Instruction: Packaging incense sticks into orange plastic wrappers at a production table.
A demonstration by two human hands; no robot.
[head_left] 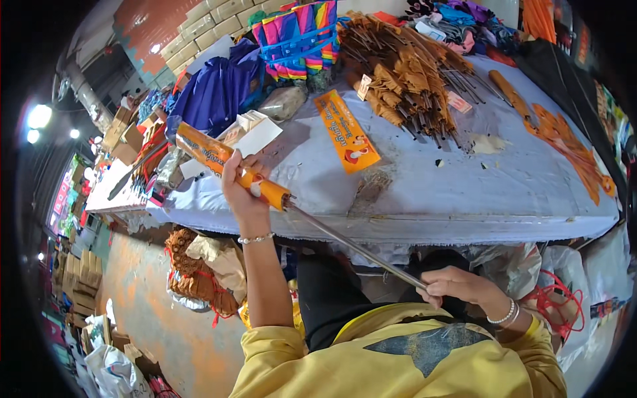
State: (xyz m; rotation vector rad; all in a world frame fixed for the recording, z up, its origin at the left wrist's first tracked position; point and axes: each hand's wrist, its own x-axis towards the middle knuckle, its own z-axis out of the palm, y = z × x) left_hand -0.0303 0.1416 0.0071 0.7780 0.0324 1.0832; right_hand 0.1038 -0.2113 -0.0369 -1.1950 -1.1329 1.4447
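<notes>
My left hand (244, 189) is wrapped around a rolled umbrella (207, 151) in an orange printed sleeve, tilted over the table's front edge. Rib tips poke out at the sleeve's lower end. From there a bare metal shaft (352, 245) slants down to the right. Above my lap, my right hand (454, 285) closes its fingers on the far end of that shaft. A flat orange printed sleeve (346, 131) lies on the table, to the right of my left hand.
The table has a pale cloth (424, 192). Brown folded umbrellas (411, 76) are heaped at the back, with a loose orange umbrella (564, 136) to the right. Purple fabric (215, 89) and a rainbow-striped bundle (298, 40) stand back left. Bags of brown bundles (196, 268) sit on the floor.
</notes>
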